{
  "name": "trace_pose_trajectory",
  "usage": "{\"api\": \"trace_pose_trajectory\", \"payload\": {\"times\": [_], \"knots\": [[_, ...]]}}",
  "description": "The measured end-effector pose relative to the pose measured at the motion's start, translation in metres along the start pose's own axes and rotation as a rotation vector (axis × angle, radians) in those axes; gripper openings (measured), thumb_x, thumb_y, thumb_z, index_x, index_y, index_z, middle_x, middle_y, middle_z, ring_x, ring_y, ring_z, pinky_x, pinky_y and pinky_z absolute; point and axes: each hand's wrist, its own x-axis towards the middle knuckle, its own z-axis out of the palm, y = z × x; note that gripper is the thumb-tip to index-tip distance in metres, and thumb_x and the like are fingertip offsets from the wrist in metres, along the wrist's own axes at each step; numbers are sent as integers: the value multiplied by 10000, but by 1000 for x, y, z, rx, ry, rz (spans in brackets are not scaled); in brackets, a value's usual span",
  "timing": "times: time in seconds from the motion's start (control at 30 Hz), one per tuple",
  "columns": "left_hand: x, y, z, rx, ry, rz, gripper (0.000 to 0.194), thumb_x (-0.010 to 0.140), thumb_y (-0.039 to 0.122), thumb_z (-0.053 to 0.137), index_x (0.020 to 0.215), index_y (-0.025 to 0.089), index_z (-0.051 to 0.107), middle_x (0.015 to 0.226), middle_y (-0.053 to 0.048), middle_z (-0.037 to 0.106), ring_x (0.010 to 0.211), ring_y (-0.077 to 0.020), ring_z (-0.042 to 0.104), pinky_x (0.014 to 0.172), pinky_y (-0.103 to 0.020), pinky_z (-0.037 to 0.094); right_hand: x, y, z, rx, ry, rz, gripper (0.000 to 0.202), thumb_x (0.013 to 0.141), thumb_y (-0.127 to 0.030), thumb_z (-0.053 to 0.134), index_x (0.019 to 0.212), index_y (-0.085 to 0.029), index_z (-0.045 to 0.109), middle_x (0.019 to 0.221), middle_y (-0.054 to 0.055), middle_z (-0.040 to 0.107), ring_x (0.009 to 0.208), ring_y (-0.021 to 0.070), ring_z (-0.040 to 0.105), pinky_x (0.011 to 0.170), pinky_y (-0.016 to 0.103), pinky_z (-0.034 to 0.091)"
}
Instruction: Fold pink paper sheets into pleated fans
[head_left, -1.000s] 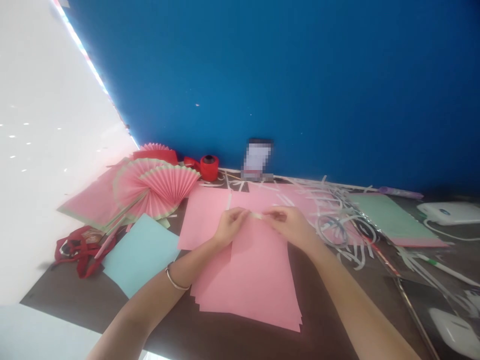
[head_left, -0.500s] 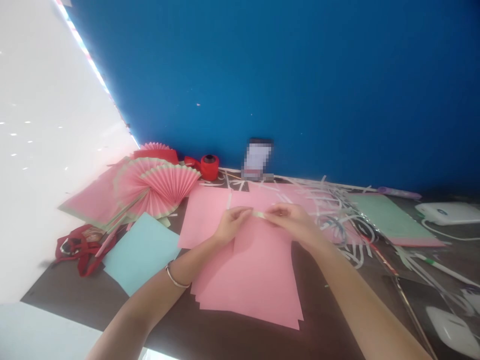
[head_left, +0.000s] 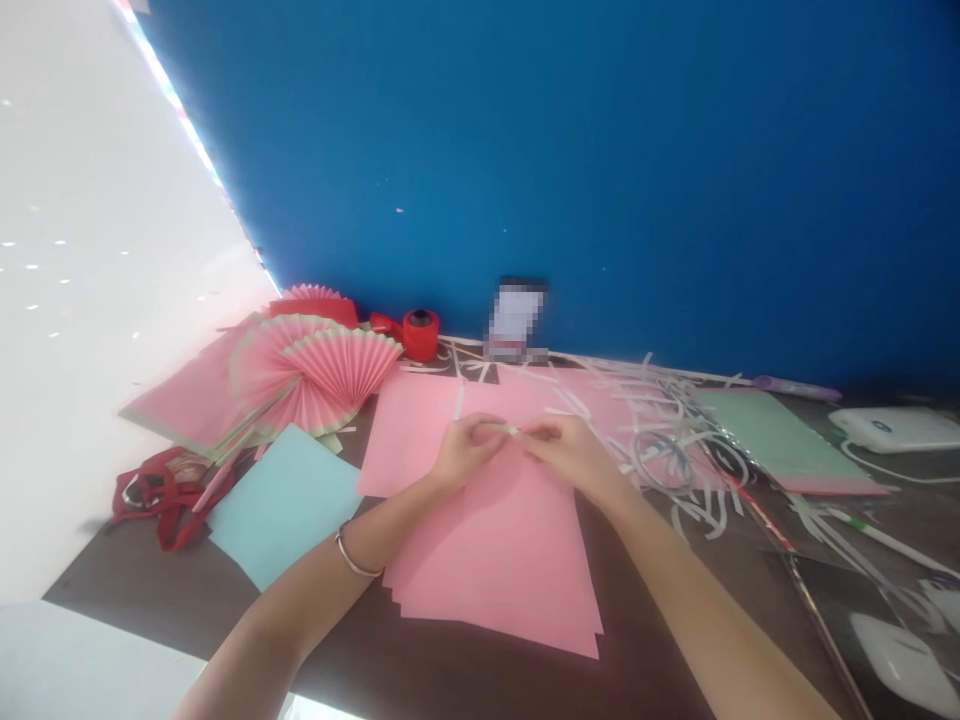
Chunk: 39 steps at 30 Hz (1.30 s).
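Both hands meet over a stack of pink paper sheets (head_left: 502,560) on the dark table. My left hand (head_left: 466,447) pinches one end of a small pale green strip (head_left: 512,430). My right hand (head_left: 568,450) has its fingers closed on the other end of that strip. The fingertips are close together, with only a short bit of the strip showing between them. A silvery bracelet circles my left wrist. Beneath and behind the hands, more pink paper lies flat, with thin white strips (head_left: 570,402) on it.
Pink folded fans (head_left: 341,370) and a light blue sheet (head_left: 285,505) lie at the left, near red straps (head_left: 169,510). A red tape roll (head_left: 421,336) and a phone (head_left: 514,320) stand by the blue wall. Green paper (head_left: 780,435) lies right, beside loose strips.
My right hand has moved slightly left, closer to my left hand, and less of the pale green strip shows between them. My left hand has barely moved.
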Motion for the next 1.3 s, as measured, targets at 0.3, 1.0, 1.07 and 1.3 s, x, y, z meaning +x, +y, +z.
{"api": "trace_pose_trajectory", "payload": {"times": [0.3, 1.0, 1.07, 1.3], "knots": [[-4, 5, 1, 114, 48, 73, 154, 725, 163, 576, 849, 171, 667, 880, -37, 691, 850, -179, 635, 806, -302, 484, -5, -9, 11, 109, 9, 97, 177, 670, -315, 545, 604, -163, 608, 566, 9, 581, 461, 105, 479, 399, 214, 335], [-5, -9, 3, 79, 51, 56, 206, 718, 109, 563, 900, 150, 648, 914, -58, 683, 857, -186, 636, 790, -318, 519, -18, -29, 16, 226, -74, 117, 246, 674, -375, 578, 540, -173, 532, 555, -9, 483, 484, 93, 412, 430, 222, 283], [-5, -10, 3, 73, 57, 49, 228, 705, 87, 559, 907, 145, 647, 919, -63, 682, 864, -187, 635, 789, -317, 519, -20, -32, 16, 209, -70, 112, 249, 673, -374, 579, 537, -173, 526, 556, -7, 487, 493, 96, 421, 436, 222, 291], [-4, -12, 2, 55, 60, 27, 323, 651, -1, 527, 915, 142, 646, 933, -55, 680, 881, -183, 634, 813, -309, 506, -19, -31, 20, 202, -76, 154, 177, 679, -291, 555, 558, -166, 522, 549, -24, 485, 480, 90, 421, 447, 222, 287]]}}
